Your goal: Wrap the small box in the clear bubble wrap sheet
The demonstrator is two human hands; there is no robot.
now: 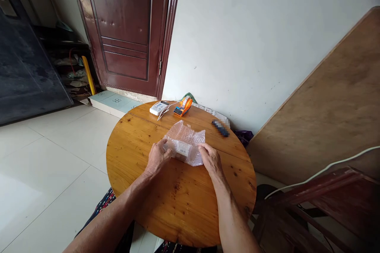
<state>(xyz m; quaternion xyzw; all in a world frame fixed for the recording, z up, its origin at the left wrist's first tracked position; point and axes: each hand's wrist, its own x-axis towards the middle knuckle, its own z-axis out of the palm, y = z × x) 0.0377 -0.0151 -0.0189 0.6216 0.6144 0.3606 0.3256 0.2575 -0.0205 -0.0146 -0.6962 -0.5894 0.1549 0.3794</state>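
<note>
A sheet of clear bubble wrap (pixel 190 136) lies on the round wooden table (pixel 166 197). A small box with a pale barcode label (pixel 182 149) shows through the fold of wrap nearest me. At the left end of the bundle, my left hand (pixel 159 156) is closed, thumb and fingers pinching the wrap. My right hand (pixel 210 157) grips the right edge of the bubble wrap between thumb and curled fingers. Most of the box is hidden under the plastic layers.
Toward the back of the table are a white power strip (pixel 158 108) with a cord and an orange tape dispenser (pixel 183 106). A dark blurred object (pixel 220 128) lies at the back right. Behind stand a wall (pixel 237 39) and a brown door (pixel 124 27); a wooden board (pixel 326 99) leans right.
</note>
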